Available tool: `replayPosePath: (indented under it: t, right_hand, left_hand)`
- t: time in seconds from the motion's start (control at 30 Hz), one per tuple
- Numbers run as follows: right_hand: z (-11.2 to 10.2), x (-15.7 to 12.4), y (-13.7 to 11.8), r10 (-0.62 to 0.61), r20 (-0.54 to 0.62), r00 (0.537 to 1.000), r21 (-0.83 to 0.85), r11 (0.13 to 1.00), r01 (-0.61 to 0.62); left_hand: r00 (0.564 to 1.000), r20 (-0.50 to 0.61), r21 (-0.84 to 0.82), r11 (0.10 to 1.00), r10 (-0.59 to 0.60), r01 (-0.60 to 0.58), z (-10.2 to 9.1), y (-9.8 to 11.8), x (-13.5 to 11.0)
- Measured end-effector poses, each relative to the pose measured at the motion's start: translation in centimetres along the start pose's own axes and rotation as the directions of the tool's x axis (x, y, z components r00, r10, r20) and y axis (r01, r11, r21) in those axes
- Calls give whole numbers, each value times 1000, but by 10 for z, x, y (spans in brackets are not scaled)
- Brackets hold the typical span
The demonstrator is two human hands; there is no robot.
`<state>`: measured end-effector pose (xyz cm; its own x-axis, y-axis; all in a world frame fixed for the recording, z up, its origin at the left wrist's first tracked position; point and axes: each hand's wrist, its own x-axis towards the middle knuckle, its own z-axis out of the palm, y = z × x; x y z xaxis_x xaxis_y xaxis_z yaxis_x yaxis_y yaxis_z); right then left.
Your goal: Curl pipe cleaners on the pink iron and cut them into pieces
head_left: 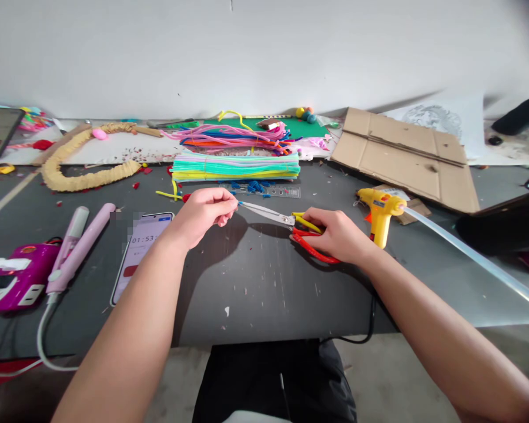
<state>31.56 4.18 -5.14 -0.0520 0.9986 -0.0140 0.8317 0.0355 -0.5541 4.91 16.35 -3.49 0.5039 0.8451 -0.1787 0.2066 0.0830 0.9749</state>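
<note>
My right hand (335, 232) grips a pair of scissors (268, 214) by its red and yellow handles, with the blades pointing left. The blade tips meet a small blue piece (240, 203) at the fingertips of my left hand (211, 211), which is closed in a pinch on it. Most of that piece is hidden by the fingers. Just behind the hands, a heap of short blue pieces (256, 186) lies on a clear ruler (286, 191). A yellow pipe cleaner (164, 194) with a red part pokes out beyond my left hand.
Bundled pipe cleaners (235, 167) lie behind the ruler. On the right are a yellow glue gun (381, 211) with a long glue stick and a cardboard sheet (405, 155). A phone (132, 264), a pink hair straightener (77, 252) and a purple power strip (33, 270) occupy the left.
</note>
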Motion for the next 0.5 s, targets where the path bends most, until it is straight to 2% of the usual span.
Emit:
replayPosePath:
  t: [0.5]
  right_hand:
    - [1,0,3,2,-2,1000,-4,1000,-2]
  left_hand:
    - [1000,9,-14,1000,3,-3,-1,-1,0]
